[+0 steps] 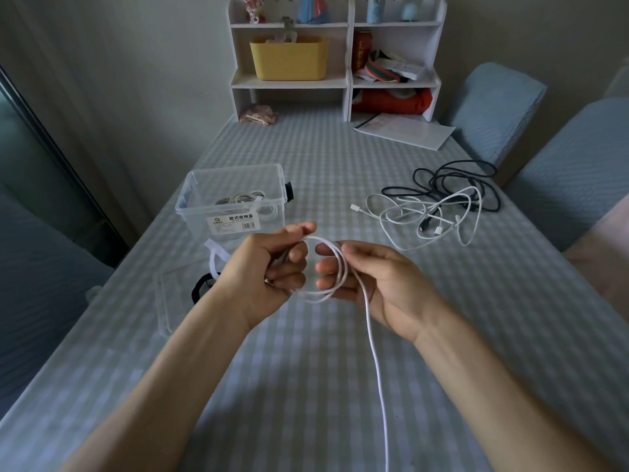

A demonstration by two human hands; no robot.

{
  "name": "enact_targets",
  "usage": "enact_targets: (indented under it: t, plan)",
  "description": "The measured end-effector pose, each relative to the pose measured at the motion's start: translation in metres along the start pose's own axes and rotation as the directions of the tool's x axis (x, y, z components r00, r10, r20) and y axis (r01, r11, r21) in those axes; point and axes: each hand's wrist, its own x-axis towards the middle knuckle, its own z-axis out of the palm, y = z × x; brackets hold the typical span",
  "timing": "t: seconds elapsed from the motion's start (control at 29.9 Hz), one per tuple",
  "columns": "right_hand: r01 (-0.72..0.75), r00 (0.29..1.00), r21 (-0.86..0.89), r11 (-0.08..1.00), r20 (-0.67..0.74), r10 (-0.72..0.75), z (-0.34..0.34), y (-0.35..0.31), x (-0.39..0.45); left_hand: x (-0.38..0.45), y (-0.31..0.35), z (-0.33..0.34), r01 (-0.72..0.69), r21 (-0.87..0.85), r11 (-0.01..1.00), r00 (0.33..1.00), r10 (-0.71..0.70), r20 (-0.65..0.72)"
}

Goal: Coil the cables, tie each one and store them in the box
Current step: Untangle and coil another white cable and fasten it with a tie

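Two or three loops of the light, limp white cable [326, 267] hang above the near middle of the checked surface [306, 151], my left hand [272, 264] and right hand [367, 277] fingers clamped on opposite sides, best pinched where strands cross; clear box [231, 199] toward the left edge, white shelf unit [337, 56] at the far edge.

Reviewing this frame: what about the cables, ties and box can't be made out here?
Head view only:
- White cable: its free end runs off the bottom edge, so the remaining length is unknown.
- Left hand: curled fingers hide the cable end it grips.
- Clear box: translucent walls blur the coils inside; their number is unclear.
- Ties: partly hidden behind the left wrist.
- Tangled pile: overlapping strands make the cable count uncertain.
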Motion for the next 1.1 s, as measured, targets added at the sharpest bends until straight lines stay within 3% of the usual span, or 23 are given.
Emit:
enact_targets:
  t: [0.1,0.2,0.37,0.57,0.77,0.97,1.1]
  plan:
    - [-0.055,0.998,0.195,0.979,0.011,0.054,0.004,0.003,0.000,0.000,-0.003,0.001,-0.042,-0.120,0.992,0.999,0.046,0.024]
    - [-0.073,0.997,0.218,0.973,0.020,0.070,0.006,0.008,0.002,0.001,-0.005,0.000,-0.079,-0.169,0.982,0.997,0.082,0.011]
    - [0.000,0.999,0.310,0.951,-0.051,0.017,0.001,0.008,0.008,-0.004,-0.003,0.005,-0.081,0.013,0.997,0.996,0.081,0.033]
    - [-0.048,0.992,0.162,0.986,-0.104,0.066,0.003,0.005,0.005,-0.007,-0.002,0.007,-0.062,0.188,0.980,0.998,0.055,0.043]
    - [-0.072,0.987,0.196,0.978,-0.130,0.098,0.003,-0.002,0.004,-0.008,-0.004,0.008,-0.101,0.302,0.948,0.993,0.078,0.089]
    - [-0.106,0.985,0.010,0.994,-0.138,0.106,0.004,-0.005,0.002,-0.009,-0.006,0.009,-0.028,0.456,0.890,0.999,0.004,0.053]
    - [-0.096,0.985,0.005,0.995,-0.140,0.096,0.005,-0.002,0.002,-0.005,-0.010,0.009,-0.063,0.343,0.937,0.998,0.069,-0.006]
